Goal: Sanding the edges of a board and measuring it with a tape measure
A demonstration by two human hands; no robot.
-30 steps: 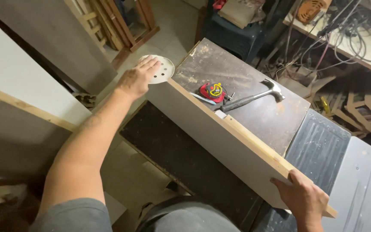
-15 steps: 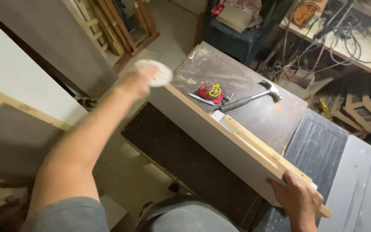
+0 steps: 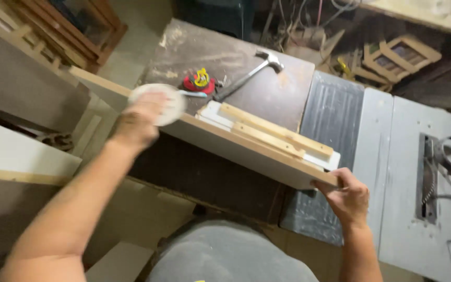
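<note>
Board (image 3: 246, 154): long white panel with a raw wooden top edge, standing on its long edge along the near side of the dark worktable (image 3: 267, 89); running from the left hand to the right hand.
Sanding disc (image 3: 158, 103): round, pale, lying under the left hand on the board's top edge; blurring with motion.
Left hand (image 3: 141, 119): pressing flat on the disc, fingers spread over it; blurred, so whether the fingers are curling around the rim cannot be told.
Right hand (image 3: 346, 197): gripping the board's near-right end, fingers closing on its edge, thumb on the face.
Wooden strips (image 3: 272, 134): two pale strips lying on a small white piece, just beyond the right-hand grip.
Tape measure (image 3: 198, 81): red, sitting beyond the left hand.
Hammer (image 3: 249, 74): lying beside the tape measure, farther from both grips.
Table saw (image 3: 424, 172): grey top, lying outward of the right hand.
</note>
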